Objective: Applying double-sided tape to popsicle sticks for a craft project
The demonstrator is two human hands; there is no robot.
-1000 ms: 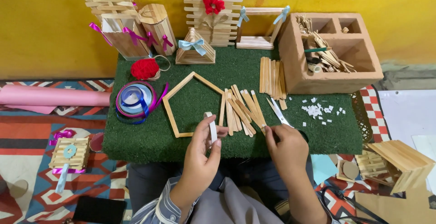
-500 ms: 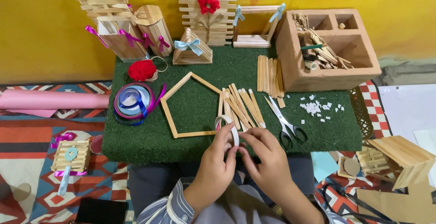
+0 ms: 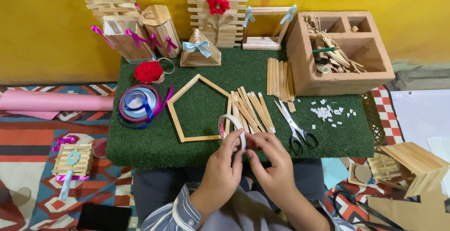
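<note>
Our left hand [image 3: 220,172] and right hand [image 3: 272,165] have met at the green mat's [image 3: 197,104] front edge, both now pinching the tape roll [image 3: 233,130]; scissors [image 3: 295,128] released.

White tape roll [image 3: 233,129], upright, between fingertips
</note>
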